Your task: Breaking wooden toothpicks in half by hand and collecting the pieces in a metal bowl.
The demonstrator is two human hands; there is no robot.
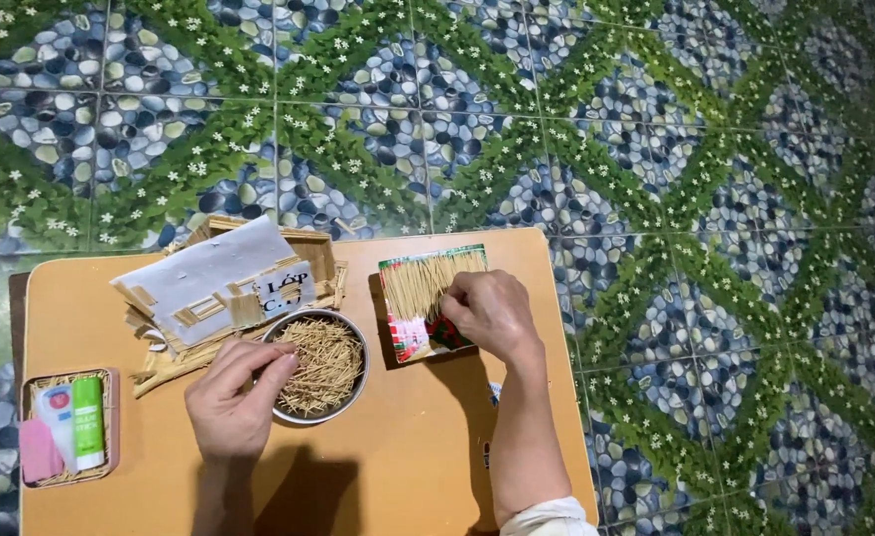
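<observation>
Toothpicks point(323, 362) are being kept in a round metal bowl point(355, 389) near the middle of the table point(408, 467), and they're being picked at by the left hand point(234, 397), fingertips pinched together at the bowl's left rim. A card point(420, 298) half covered with glued sticks is being pressed down near the far edge by the right hand point(492, 313), fingers curled. A little stick house point(214, 283) is being left at the far left, and a tray point(110, 422) with glue sticks at the left edge.
</observation>
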